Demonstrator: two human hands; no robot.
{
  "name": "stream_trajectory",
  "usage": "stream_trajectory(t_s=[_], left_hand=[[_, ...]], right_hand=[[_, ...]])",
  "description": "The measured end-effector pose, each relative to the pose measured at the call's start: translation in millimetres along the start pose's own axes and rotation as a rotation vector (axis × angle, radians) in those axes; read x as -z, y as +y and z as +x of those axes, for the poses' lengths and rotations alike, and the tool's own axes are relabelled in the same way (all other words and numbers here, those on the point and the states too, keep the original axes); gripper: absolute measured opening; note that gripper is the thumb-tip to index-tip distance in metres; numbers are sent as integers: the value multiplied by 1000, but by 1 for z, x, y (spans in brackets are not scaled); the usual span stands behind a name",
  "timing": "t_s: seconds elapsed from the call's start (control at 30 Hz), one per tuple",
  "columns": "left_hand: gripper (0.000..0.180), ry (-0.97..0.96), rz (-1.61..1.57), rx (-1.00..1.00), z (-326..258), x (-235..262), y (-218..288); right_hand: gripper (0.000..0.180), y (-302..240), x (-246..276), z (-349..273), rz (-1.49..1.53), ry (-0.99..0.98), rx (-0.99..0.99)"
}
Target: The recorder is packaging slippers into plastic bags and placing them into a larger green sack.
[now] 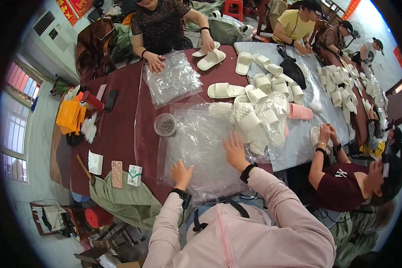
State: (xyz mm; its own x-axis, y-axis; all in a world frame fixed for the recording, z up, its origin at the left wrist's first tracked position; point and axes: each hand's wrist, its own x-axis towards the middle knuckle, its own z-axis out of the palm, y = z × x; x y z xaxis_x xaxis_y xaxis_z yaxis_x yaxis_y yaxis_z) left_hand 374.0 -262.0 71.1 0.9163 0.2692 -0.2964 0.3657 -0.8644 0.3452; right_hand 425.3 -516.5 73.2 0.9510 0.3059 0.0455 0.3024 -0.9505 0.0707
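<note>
A stack of clear plastic bags (201, 143) lies flat on the dark red tabletop before me. My left hand (182, 174) rests on its near left part, thumb and fingers apart. Over its right side is my right hand (235, 149), fingers stretched out, close to a heap of white slippers (250, 119). Neither hand grips anything. A round clear tub of small dark bits (165, 125) stands on the stack's far left corner. One pink slipper (300, 112) lies at the heap's right.
Across the table a person has hands on another bag pile (174, 80) and a slipper (211, 60). To the right, a co-worker in maroon (344, 183) handles a slipper. A phone (117, 174), a small box (135, 175) and orange bags (70, 115) sit left.
</note>
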Motion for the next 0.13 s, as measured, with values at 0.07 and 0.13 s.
stream_trajectory(t_s=[0.07,0.13], left_hand=[[68,62,5,-29,8,8,1],[71,289,16,-173,26,18,-1]], right_hand=[[73,-17,2,1,-85,74,132],[83,-38,14,-4,242,-334,243]])
